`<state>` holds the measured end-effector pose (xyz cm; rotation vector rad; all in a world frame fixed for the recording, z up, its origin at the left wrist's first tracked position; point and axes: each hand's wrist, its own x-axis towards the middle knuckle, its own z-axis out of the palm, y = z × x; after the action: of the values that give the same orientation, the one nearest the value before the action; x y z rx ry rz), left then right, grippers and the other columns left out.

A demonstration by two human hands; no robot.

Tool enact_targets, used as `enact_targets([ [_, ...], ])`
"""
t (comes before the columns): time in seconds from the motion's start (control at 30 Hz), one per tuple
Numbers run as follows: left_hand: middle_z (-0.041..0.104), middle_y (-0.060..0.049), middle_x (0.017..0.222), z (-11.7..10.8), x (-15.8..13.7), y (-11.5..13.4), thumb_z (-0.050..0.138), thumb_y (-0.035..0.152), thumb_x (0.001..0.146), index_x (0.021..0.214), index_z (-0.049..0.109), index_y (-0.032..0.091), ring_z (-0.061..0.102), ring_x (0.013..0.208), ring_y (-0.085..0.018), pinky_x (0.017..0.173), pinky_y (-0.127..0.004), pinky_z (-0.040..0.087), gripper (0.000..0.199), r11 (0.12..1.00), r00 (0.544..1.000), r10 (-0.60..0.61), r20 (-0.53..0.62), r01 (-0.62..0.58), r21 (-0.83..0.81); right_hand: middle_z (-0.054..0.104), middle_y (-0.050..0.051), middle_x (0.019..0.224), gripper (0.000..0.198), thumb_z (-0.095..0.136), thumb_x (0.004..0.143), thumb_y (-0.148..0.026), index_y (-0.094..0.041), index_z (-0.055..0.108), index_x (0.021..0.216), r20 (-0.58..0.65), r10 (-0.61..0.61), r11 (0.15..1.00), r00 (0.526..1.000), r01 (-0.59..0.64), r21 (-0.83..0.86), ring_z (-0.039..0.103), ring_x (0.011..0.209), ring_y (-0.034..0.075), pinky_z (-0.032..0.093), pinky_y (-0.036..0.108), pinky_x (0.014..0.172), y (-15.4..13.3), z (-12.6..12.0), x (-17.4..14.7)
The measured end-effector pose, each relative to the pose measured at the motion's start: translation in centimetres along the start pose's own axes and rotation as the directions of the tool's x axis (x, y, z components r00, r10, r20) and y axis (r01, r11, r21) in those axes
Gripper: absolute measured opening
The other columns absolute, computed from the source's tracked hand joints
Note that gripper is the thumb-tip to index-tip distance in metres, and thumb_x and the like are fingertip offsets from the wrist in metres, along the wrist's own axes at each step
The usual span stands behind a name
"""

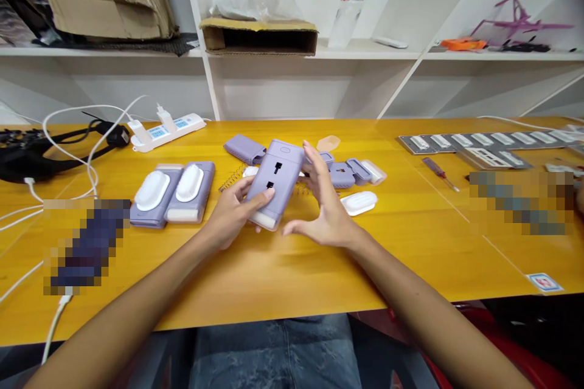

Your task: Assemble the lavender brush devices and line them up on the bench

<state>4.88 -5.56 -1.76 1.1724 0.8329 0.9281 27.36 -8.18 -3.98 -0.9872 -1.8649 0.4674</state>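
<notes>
My left hand (232, 209) grips a lilac plastic case (285, 173) with two black keyhole-shaped slots and a pale strip at its lower end. The case is tilted, raised above the table. My right hand (328, 213) is open beside its right side, thumb and fingers apart; whether a fingertip touches the case's top corner I cannot tell. Behind lie a lilac shell (244, 147), a metal spring (232, 177), several small lilac parts (341, 175) and a white oval piece (359, 202). To the left sit two lilac cases with white oval brush-like pieces (152, 190) (189, 183) on top.
On the yellow table (274, 292), a power strip (168, 132), white cables and a blurred-out phone (91, 243) lie left. A screwdriver (440, 174), a grey strip with white pieces (483, 141) and a sticker (545, 282) are right. White shelves (283, 88) stand behind.
</notes>
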Motion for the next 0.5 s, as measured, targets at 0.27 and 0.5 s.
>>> enact_targets([
  [0.27, 0.076, -0.005, 0.104, -0.9, 0.8, 1.4, 0.099, 0.035, 0.073, 0.117, 0.061, 0.019, 0.073, 0.076, -0.019, 0.047, -0.027, 0.061, 0.06, 0.971, 0.987, 0.022, -0.158, -0.058, -0.231, 0.078, 0.011, 0.118, 0.03, 0.066, 0.101, -0.051, -0.027, 0.075, 0.116, -0.389, 0.057, 0.961, 0.92, -0.156, -0.229, 0.073, 0.106, 0.031, 0.061, 0.05, 0.098, 1.3, -3.9, 1.3],
  [0.5, 0.075, -0.003, 0.102, -1.3, 1.1, 1.6, 0.098, 0.038, 0.071, 0.113, 0.06, 0.02, 0.071, 0.073, -0.018, 0.044, -0.027, 0.058, 0.059, 0.97, 0.966, 0.069, -0.251, -0.124, -0.211, 0.077, 0.025, 0.084, 0.048, 0.048, 0.102, -0.045, -0.016, 0.078, 0.079, -0.513, 0.533, 0.316, 0.673, -0.721, -0.617, 0.076, 0.092, 0.044, 0.052, 0.05, 0.079, 1.5, -8.3, 2.0],
])
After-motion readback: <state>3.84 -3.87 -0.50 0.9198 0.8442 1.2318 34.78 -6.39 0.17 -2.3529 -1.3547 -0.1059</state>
